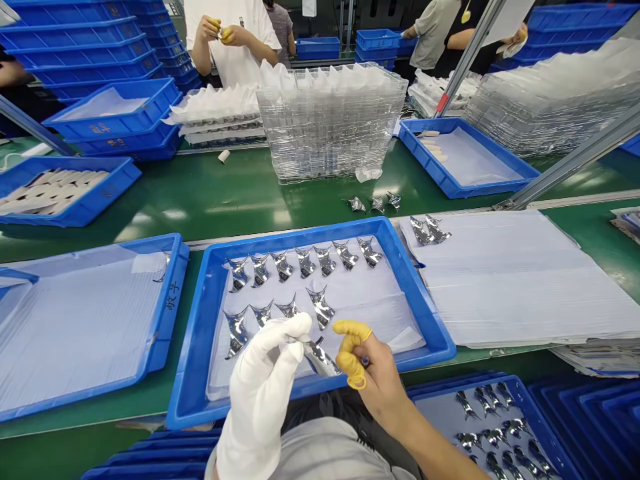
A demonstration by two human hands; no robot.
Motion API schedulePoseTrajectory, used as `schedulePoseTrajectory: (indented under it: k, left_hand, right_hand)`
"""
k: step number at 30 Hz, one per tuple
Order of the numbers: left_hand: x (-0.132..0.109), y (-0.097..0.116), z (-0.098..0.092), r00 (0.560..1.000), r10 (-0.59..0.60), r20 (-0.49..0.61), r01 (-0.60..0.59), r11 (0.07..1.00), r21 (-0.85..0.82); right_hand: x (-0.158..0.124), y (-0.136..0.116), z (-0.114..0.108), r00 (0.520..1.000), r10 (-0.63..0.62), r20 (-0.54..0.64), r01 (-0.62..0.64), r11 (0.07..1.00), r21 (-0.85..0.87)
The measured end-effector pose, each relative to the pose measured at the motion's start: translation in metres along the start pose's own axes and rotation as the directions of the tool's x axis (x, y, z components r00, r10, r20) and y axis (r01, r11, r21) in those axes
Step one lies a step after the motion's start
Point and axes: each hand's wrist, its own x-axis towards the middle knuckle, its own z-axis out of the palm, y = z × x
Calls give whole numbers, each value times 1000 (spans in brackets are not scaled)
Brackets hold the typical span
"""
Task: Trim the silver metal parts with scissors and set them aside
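My left hand (265, 393), in a white glove, pinches a shiny chrome-plated part (324, 360) between thumb and fingers, above the near edge of a blue tray (193, 353). Yellow finger cots cover fingertips of my right hand (373, 373), just right of that part. Its index finger points toward the part while the other fingers curl around a small dark-ended object (365, 361), mostly hidden. Inside the tray, two rows of similar curved chrome parts (305, 262) lie on white paper. My left glove partly covers the nearer row.
Two chrome parts (430, 230) rest on a paper stack (515, 280) to the right; three more (376, 204) lie on the green bench (215, 193). A paper-lined blue tray (170, 313) stands left. Clear plastic trays (330, 127) are stacked behind. A lower tray (425, 400) holds several parts. A co-worker (230, 47) stands opposite.
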Motion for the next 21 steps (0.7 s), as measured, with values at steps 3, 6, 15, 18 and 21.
schedulePoseTrajectory:
  k: [3,6,15,18,21]
  left_hand:
    - [3,3,-1,993,109,51,-110,993,33]
    - [7,6,-1,977,197,88,-202,978,56]
    - [3,0,-4,992,33,125,-18,993,-118]
    - [3,-1,-2,992,5,127,13,990,-141]
    - [2,-4,-2,990,-12,139,34,988,-153]
  right_hand:
    - [2,-10,-4,997,47,62,-51,997,65]
    - [2,-18,-9,994,12,109,-16,999,42]
    - [3,-30,-10,978,-87,189,89,996,-5]
    - [4,-28,-4,976,-147,161,147,989,10]
    - [5,-26,1,971,-203,128,201,979,31]
